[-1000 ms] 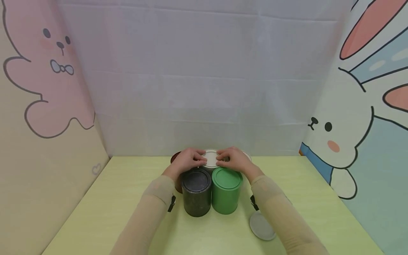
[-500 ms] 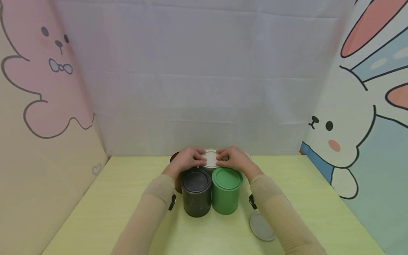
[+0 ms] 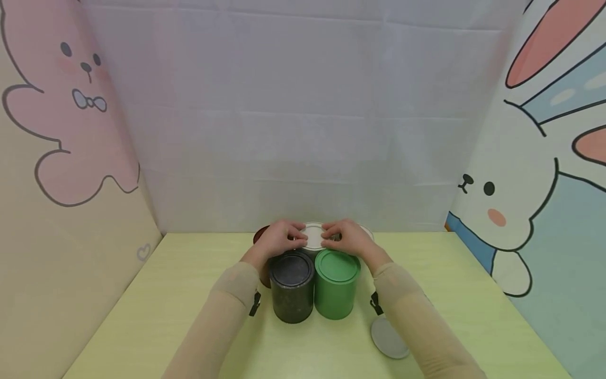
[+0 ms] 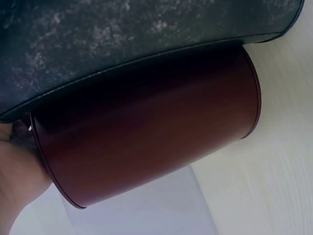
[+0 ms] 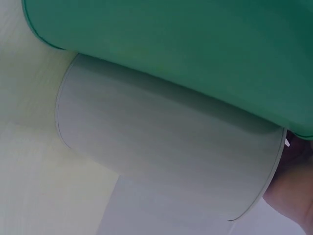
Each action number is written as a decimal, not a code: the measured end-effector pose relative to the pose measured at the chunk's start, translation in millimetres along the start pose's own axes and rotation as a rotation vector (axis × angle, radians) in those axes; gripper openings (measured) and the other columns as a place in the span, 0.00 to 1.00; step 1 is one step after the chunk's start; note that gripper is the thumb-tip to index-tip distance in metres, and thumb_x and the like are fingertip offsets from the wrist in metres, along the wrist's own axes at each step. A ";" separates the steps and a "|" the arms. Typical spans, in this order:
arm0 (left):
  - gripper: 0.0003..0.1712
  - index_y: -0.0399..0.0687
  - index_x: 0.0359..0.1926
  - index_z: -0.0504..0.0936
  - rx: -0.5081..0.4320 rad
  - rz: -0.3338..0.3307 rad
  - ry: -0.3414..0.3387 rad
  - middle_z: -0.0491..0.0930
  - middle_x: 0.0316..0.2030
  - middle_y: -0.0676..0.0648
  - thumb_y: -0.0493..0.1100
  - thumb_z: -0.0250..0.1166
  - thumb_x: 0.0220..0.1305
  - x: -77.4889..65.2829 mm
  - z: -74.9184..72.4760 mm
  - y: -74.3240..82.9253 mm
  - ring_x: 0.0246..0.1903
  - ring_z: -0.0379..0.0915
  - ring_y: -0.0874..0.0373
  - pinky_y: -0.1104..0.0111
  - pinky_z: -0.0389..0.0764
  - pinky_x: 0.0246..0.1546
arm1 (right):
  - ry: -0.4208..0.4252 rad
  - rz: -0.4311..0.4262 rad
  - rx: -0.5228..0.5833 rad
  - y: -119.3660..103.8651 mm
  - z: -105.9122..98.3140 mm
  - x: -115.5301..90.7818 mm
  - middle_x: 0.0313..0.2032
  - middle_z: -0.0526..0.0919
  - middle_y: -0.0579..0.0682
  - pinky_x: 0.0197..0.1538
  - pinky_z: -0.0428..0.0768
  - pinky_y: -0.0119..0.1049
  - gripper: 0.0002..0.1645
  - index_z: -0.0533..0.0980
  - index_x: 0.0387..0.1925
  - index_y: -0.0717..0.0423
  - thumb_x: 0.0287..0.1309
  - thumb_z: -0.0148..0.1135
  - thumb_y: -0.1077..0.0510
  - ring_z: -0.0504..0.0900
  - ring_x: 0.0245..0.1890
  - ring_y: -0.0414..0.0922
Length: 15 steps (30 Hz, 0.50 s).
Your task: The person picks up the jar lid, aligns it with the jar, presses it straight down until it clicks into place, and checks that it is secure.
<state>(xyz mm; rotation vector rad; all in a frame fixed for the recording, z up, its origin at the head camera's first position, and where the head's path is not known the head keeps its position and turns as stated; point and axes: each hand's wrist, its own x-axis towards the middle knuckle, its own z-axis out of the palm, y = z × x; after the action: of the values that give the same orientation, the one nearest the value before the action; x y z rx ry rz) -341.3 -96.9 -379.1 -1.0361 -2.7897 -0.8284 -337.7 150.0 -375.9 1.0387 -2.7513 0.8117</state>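
Observation:
A round white lid [image 3: 313, 235] sits at the back of a cluster of cylindrical cans. My left hand [image 3: 280, 238] rests on its left side and my right hand [image 3: 349, 238] on its right, fingertips facing inward. Just in front stand a black can [image 3: 292, 287] and a green can [image 3: 336, 284], side by side with their lids on. In the left wrist view, a dark red can [image 4: 151, 139] lies below my hand, behind the black one. A grey can [image 5: 166, 137] shows in the right wrist view behind the green one. My hands hide parts of the back cans.
A loose grey lid [image 3: 389, 337] lies flat near my right forearm, partly covered by the sleeve. Everything stands on a pale yellow table [image 3: 161, 310]. A light cloth wall [image 3: 303, 131] rises right behind the cans, with cartoon-printed panels on both sides.

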 end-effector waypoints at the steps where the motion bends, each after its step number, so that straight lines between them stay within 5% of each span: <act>1: 0.13 0.40 0.47 0.88 0.002 0.006 -0.001 0.78 0.59 0.39 0.43 0.67 0.67 -0.3 0.2 -0.6 0.61 0.71 0.45 0.54 0.74 0.59 | 0.003 -0.003 0.001 0.0 0.3 0.0 0.58 0.80 0.58 0.62 0.72 0.51 0.18 0.85 0.48 0.62 0.62 0.68 0.53 0.76 0.60 0.57; 7: 0.17 0.39 0.53 0.86 0.008 0.008 0.015 0.77 0.60 0.39 0.44 0.64 0.69 -2.9 0.3 -1.0 0.62 0.70 0.43 0.53 0.71 0.62 | 0.056 0.002 0.010 2.8 0.9 -0.2 0.53 0.83 0.57 0.58 0.75 0.52 0.19 0.84 0.51 0.61 0.62 0.67 0.54 0.80 0.54 0.55; 15: 0.18 0.39 0.54 0.85 -0.007 -0.008 0.150 0.82 0.54 0.41 0.44 0.65 0.68 -11.5 -5.7 0.3 0.54 0.77 0.46 0.54 0.75 0.57 | 0.132 -0.045 0.012 8.3 -1.5 -9.7 0.47 0.85 0.57 0.56 0.76 0.53 0.19 0.82 0.52 0.63 0.62 0.67 0.57 0.81 0.49 0.56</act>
<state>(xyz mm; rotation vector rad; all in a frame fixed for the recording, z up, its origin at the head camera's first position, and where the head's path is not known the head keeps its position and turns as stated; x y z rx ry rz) -333.0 -106.3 -376.7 -0.9240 -2.6697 -0.8789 -335.7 161.7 -380.9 1.0070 -2.6072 0.8594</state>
